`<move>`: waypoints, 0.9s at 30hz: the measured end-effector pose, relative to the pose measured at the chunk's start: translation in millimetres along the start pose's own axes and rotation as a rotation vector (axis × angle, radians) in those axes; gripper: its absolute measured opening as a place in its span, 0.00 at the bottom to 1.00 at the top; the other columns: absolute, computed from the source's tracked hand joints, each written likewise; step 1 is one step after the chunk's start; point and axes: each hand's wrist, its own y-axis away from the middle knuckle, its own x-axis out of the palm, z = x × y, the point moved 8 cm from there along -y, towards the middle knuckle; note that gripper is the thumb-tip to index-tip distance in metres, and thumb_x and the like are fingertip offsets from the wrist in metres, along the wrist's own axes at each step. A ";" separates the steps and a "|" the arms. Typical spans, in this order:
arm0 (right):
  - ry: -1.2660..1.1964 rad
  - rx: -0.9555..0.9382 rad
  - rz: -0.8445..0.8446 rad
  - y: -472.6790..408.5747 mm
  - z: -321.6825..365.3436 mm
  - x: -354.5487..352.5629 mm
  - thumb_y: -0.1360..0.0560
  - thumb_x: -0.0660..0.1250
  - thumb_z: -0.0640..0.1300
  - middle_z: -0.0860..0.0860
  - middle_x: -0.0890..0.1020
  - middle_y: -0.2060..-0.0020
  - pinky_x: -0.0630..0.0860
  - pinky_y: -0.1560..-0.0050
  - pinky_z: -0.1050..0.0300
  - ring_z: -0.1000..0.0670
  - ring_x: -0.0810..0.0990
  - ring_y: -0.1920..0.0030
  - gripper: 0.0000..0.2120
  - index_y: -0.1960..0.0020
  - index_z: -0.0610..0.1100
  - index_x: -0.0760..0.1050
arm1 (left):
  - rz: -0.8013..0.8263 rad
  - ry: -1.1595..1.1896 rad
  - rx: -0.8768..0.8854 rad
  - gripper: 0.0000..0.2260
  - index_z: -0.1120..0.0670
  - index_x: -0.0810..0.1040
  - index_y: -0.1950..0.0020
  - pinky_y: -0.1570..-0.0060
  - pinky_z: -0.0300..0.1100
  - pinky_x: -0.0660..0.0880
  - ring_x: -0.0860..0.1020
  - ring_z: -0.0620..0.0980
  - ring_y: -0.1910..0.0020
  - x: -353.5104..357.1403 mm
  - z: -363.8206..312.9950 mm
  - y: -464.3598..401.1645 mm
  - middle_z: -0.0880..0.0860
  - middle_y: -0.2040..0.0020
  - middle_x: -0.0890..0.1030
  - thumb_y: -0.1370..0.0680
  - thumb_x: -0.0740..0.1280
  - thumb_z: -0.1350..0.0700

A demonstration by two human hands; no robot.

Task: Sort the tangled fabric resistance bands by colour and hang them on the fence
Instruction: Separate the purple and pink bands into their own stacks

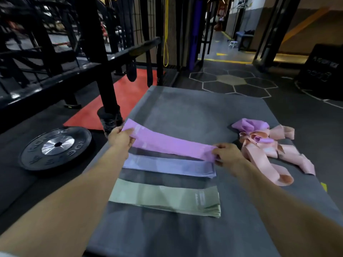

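Gym flooring surrounded the grey mat (185,112), where we held a pink-purple band (172,143) stretched flat, our left hand (120,139) and right hand (227,153) each pinching one end. Lavender stack (167,165) and green stack (165,197) lay nearer us; the tangled peach bands (272,151) sat right.

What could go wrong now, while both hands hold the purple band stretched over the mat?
1. If the left hand or right hand lets go, the purple band may drop skewed across the lavender stack.
2. Purple loops remain knotted in the pink tangle; pulling could tighten them.
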 end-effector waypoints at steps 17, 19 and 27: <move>0.216 -0.021 -0.386 -46.5 -11.7 -5.3 0.30 0.73 0.38 0.46 0.78 0.60 0.71 0.53 0.60 0.47 0.76 0.58 0.06 0.53 0.38 0.79 | 0.108 -0.944 0.049 0.14 0.53 0.69 0.68 0.70 0.33 0.66 0.74 0.53 0.58 12.6 33.0 -76.7 0.51 0.68 0.72 0.25 0.65 0.64; 0.221 -0.018 -0.383 -47.9 -11.2 -4.8 0.29 0.72 0.40 0.45 0.78 0.59 0.72 0.53 0.59 0.47 0.76 0.57 0.08 0.51 0.37 0.79 | 0.119 -0.979 0.034 0.10 0.53 0.73 0.65 0.66 0.35 0.68 0.78 0.56 0.50 13.5 33.2 -78.3 0.55 0.61 0.78 0.26 0.66 0.63; 0.231 0.018 -0.382 -47.1 -13.4 -6.6 0.27 0.70 0.41 0.40 0.82 0.53 0.79 0.57 0.50 0.41 0.80 0.57 0.09 0.50 0.36 0.79 | 0.116 -1.232 0.095 0.15 0.64 0.78 0.46 0.48 0.44 0.70 0.76 0.59 0.44 20.8 26.7 -82.5 0.62 0.45 0.79 0.22 0.62 0.54</move>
